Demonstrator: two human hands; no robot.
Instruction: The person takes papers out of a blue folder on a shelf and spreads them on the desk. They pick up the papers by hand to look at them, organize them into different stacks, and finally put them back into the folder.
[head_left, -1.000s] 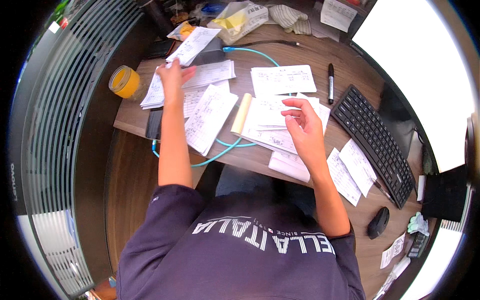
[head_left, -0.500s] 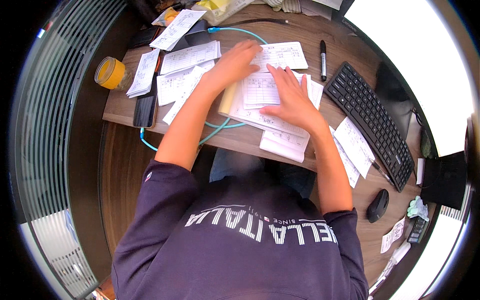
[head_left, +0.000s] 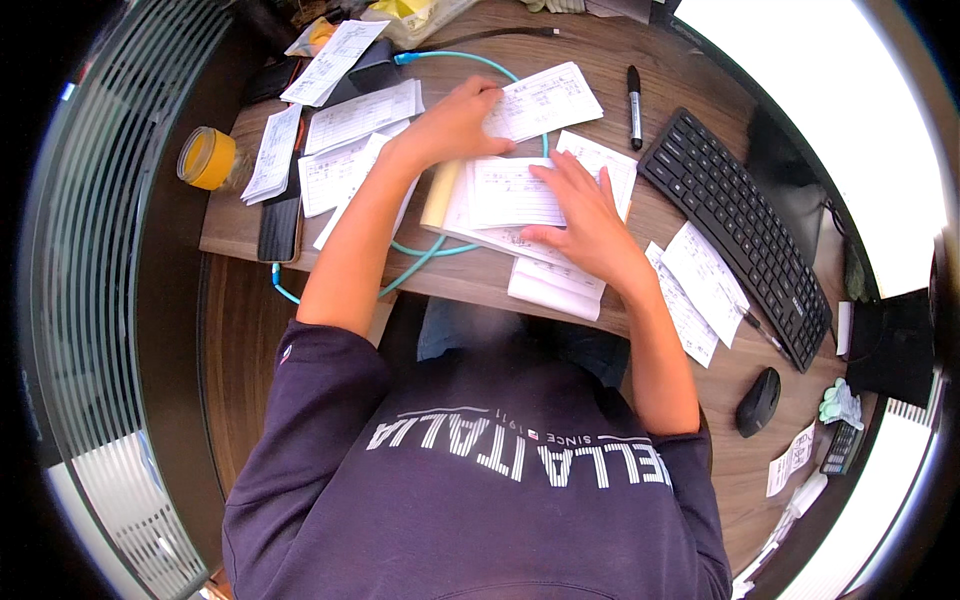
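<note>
Toward the far side of the desk, my left hand (head_left: 455, 125) has its thumb and fingers around the left edge of a stack of paper slips (head_left: 548, 100). That stack is tilted, its right end toward the back. Nearer me, my right hand (head_left: 590, 218) lies with fingers spread, thumb and fingertips on the right end of a handwritten slip (head_left: 512, 196). Beneath that slip is a pad of forms (head_left: 452, 212) with a yellowish left edge. Another printed sheet (head_left: 607, 163) pokes out behind my right fingers. A folded pinkish paper (head_left: 553, 292) sits at the desk's front edge.
More slips (head_left: 360, 118) lie at left beside a phone (head_left: 280, 225) and a yellow-lidded jar (head_left: 207, 158). A teal cable (head_left: 425, 262) runs under the papers. To the right are a marker (head_left: 634, 108), keyboard (head_left: 735, 235), loose slips (head_left: 703, 280) and mouse (head_left: 759, 402).
The stack at my left hand has swung, its right end rising toward the back and separating from the papers below. My right hand remains over the pad. The view has shifted slightly.
</note>
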